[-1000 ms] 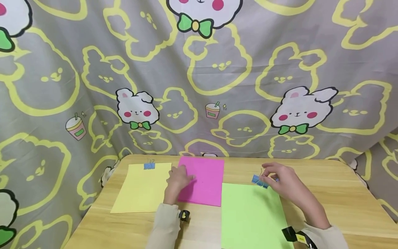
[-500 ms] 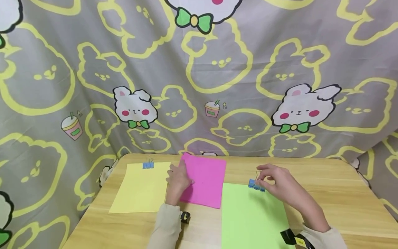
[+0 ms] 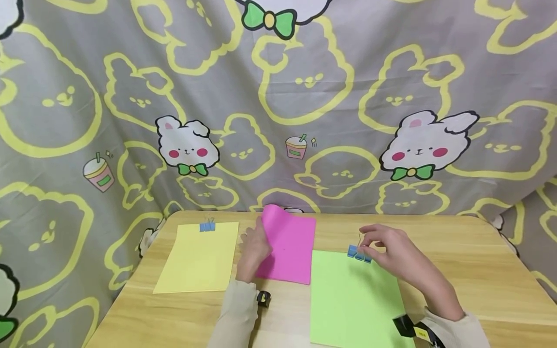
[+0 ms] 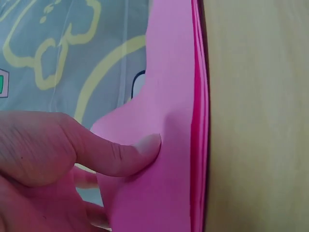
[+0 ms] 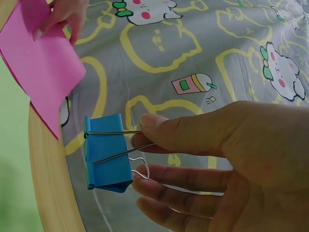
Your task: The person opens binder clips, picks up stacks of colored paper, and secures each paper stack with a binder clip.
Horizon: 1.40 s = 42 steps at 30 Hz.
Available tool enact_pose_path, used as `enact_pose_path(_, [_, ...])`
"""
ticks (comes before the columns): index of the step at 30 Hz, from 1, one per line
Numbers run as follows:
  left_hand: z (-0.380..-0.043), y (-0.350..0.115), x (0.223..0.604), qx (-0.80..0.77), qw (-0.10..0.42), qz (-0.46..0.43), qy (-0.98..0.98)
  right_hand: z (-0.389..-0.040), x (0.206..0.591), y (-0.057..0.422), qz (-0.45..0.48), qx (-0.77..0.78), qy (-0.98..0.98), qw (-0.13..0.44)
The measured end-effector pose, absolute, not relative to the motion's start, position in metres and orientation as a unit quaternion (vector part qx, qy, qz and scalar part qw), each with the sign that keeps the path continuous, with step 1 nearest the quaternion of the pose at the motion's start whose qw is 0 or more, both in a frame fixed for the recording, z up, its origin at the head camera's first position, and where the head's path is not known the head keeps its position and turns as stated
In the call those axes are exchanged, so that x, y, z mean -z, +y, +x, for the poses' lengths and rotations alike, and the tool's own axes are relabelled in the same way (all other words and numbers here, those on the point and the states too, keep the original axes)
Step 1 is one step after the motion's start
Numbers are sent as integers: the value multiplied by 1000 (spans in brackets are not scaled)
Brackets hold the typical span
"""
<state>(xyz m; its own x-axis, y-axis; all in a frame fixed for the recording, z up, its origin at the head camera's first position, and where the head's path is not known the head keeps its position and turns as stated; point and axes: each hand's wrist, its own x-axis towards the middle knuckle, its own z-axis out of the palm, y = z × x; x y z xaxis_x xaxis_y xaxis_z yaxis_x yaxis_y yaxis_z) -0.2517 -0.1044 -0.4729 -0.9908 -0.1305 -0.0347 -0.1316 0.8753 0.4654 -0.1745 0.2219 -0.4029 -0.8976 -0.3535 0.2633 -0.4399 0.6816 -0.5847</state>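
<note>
With the left hand (image 3: 254,244), pinches a stack of pink paper (image 3: 289,245) at its left side, thumb on the upper face and fingers behind. Bends the far left corner up into a curl. Has the near right part lying on the wooden table (image 3: 470,270), between yellow paper (image 3: 197,258) and green paper (image 3: 357,299). Shows several layers along the edge of the stack in the left wrist view.

With the right hand (image 3: 389,246), holds a blue binder clip (image 5: 108,152) by one wire handle, gripped between thumb and index finger. Curls the other three fingers loosely beside the second handle; cannot tell whether touching it. Holds the clip raised, seen over the far edge of the green paper in the head view, with a soft shadow on the sheet beneath.

At far left, has a small blue clip (image 3: 207,227) fastened on the far edge of the yellow paper, handles upward. Behind the table, includes a grey curtain (image 3: 304,104) printed with yellow outlines and white rabbit heads. At both wrists, includes beige sleeves (image 3: 237,309) and black devices (image 3: 263,298).
</note>
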Motion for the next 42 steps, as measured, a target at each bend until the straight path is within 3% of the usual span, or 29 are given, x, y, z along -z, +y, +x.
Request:
enact_pose_path(17, [-257,-144,486,-366,-35,-36,929,-177,404,212,243,-326,-912,60])
enact_pose_path(26, [-253,-173,460,-593,-9,-32,804,-177,408,211,247,-323,-912,55])
enact_pose_path(33, [-258,-180,450,-702,-51,24,710,-178,414,211,256,-333,-906,62])
enact_pose_path(42, [-259,-180,465,-682,10,67,728,-181,417,211,257,-335,-904,65])
